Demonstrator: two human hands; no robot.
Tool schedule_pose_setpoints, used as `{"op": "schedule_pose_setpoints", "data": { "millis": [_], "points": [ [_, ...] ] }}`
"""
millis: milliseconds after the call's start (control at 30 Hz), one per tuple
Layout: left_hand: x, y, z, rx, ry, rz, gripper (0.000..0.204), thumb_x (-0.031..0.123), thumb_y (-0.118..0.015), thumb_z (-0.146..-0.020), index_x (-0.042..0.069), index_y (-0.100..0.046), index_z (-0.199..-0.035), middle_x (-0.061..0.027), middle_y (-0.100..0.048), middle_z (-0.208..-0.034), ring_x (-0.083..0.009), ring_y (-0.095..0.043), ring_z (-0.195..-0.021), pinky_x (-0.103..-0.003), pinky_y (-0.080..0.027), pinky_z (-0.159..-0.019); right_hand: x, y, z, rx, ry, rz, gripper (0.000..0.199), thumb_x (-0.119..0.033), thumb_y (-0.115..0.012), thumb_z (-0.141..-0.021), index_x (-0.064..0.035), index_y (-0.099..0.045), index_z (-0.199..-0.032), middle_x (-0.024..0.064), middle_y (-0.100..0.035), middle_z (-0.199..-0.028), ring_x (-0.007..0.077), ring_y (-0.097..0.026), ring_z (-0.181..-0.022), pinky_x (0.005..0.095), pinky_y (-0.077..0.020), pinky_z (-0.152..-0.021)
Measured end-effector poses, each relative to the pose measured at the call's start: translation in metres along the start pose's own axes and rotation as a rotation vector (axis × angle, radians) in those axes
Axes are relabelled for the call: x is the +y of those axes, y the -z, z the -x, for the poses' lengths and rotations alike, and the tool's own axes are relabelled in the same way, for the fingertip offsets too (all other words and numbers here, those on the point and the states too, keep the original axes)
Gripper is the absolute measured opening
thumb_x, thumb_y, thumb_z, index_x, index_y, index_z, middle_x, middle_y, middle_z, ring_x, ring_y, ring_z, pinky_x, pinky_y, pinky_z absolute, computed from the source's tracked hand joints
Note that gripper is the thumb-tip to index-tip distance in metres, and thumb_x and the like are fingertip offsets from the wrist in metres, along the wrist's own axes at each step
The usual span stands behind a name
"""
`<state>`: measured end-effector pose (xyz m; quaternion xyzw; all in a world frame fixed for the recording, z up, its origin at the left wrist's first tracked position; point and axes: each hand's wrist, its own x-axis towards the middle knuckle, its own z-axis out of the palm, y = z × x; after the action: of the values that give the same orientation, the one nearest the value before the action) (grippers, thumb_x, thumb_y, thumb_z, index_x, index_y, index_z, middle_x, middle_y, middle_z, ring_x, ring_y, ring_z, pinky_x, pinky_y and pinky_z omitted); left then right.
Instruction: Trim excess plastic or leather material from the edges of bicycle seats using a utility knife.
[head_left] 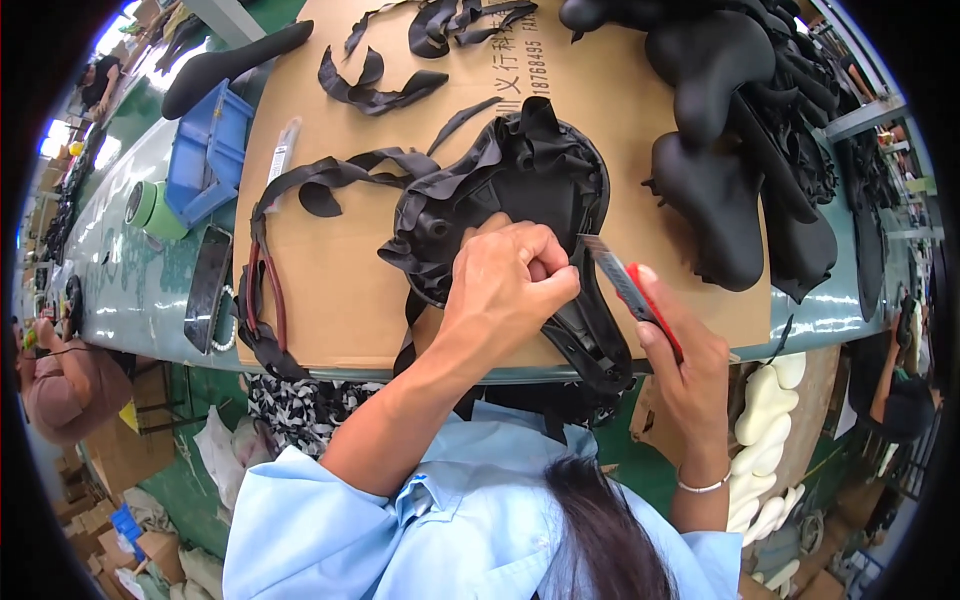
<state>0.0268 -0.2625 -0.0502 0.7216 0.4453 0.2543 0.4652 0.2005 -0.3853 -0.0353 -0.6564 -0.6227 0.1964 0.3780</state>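
Observation:
A black bicycle saddle (555,185) lies upside down on the cardboard, its narrow nose toward me. Ruffled black cover material (440,195) stands up around its wide end. My left hand (510,275) is closed over the saddle, thumb and fingers pinched at the inner side of its right rim. Whatever bit of cover sits between the fingertips is mostly hidden. In my right hand (695,370) is a red utility knife (622,280), its blade out and pointing up-left, close to the saddle's right edge.
Black saddles (710,200) are piled at the right. Cut black strips (380,90) lie on the cardboard (330,270), near red-handled pliers (265,285). Left of it are a blue bin (205,155), a green round container (155,210) and a phone (208,280). Other people sit at both sides.

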Motion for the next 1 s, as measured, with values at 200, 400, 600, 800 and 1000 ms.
{"op": "schedule_pose_setpoints", "data": {
  "millis": [200,400,600,800,1000],
  "points": [
    [-0.004,0.001,0.002,-0.017,-0.016,0.131,0.016,0.013,-0.071,-0.068,0.0,-0.061,-0.067,-0.0006,-0.05,-0.058,-0.0081,-0.045,-0.059,-0.026,-0.035,-0.053,0.008,0.006,-0.001,-0.127,0.014,0.01,0.048,-0.001,-0.065,-0.084,-0.0081,-0.058,-0.13,0.0178,-0.069,-0.096,0.0304,-0.066,-0.075,0.0347,-0.0513,-0.069],
    [-0.011,0.018,-0.003,-0.186,0.034,0.479,0.015,0.014,-0.073,-0.071,0.001,-0.065,-0.069,-0.0032,-0.062,-0.076,-0.0091,-0.052,-0.068,-0.026,-0.042,-0.06,-0.021,0.038,0.028,-0.341,-0.078,0.131,0.05,-0.003,-0.066,-0.084,-0.0097,-0.056,-0.132,0.0192,-0.069,-0.095,0.033,-0.068,-0.076,0.0355,-0.0518,-0.069],
    [-0.016,0.013,-0.014,-0.075,-0.001,1.305,0.009,0.008,-0.069,-0.082,0.005,-0.065,-0.089,-0.0014,-0.064,-0.083,-0.0076,-0.057,-0.077,-0.025,-0.046,-0.074,-0.057,0.013,0.09,-0.234,-0.623,-0.079,0.045,-0.011,-0.064,-0.088,-0.0096,-0.056,-0.132,0.0161,-0.069,-0.11,0.0236,-0.07,-0.075,0.031,-0.0531,-0.064],
    [0.008,0.044,0.01,-0.546,-0.749,-0.081,0.026,0.03,-0.08,-0.071,0.01,-0.067,-0.079,-0.0047,-0.058,-0.083,-0.0214,-0.054,-0.074,-0.034,-0.042,-0.068,-0.02,-0.008,0.104,0.329,-0.469,-0.264,0.052,-0.014,-0.056,-0.096,-0.0058,-0.039,-0.144,0.0121,-0.064,-0.113,0.0083,-0.058,-0.069,0.0215,-0.0496,-0.057],
    [-0.021,0.048,-0.006,-0.401,-0.688,-0.362,0.014,0.017,-0.068,-0.079,0.005,-0.068,-0.086,-0.0062,-0.061,-0.084,-0.026,-0.06,-0.082,-0.037,-0.048,-0.072,-0.025,-0.011,0.073,0.062,0.019,0.165,0.058,-0.002,-0.076,-0.073,-0.0077,-0.06,-0.128,0.0097,-0.059,-0.075,0.0212,-0.055,-0.06,0.029,-0.0444,-0.053]
  ]
}}
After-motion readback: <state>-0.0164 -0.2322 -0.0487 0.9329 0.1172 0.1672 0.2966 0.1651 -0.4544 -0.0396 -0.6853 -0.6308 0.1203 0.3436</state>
